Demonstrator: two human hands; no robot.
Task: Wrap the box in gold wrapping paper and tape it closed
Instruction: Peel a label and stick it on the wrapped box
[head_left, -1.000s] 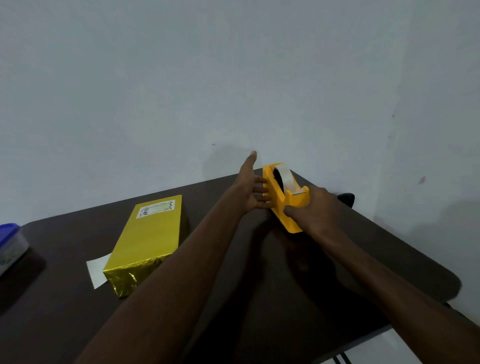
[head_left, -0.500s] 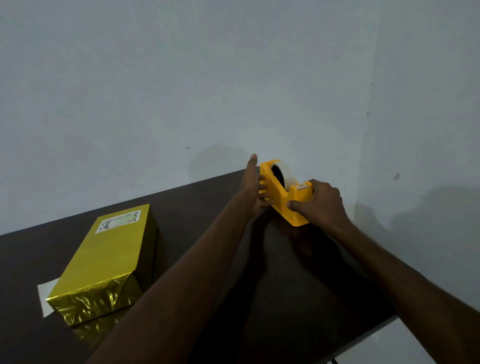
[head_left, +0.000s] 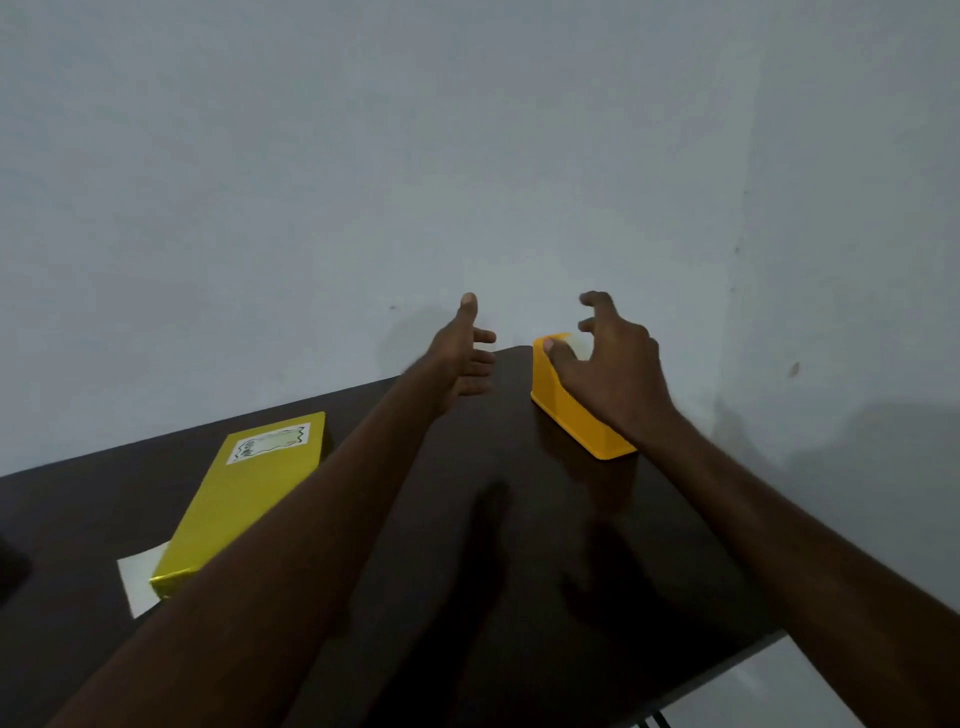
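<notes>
Seen from the head camera, a dark counter (head_left: 519, 571) stands against a pale wall. Near its left side lies the box (head_left: 249, 493), already covered in gold wrapping paper, with a white label on top and a white slip (head_left: 136, 577) under its near end. Well apart, at the far right, sits a yellow tape dispenser (head_left: 566, 410). The left hand (head_left: 465, 358) hangs beside it, fingers straight and released, touching nothing. The right hand (head_left: 613, 374) hovers over the dispenser, fingers spread and loosely bent; whether the thumb touches the tape is unclear. Taping appears to be the step in hand: next, pull a strip and carry it to the box.
</notes>
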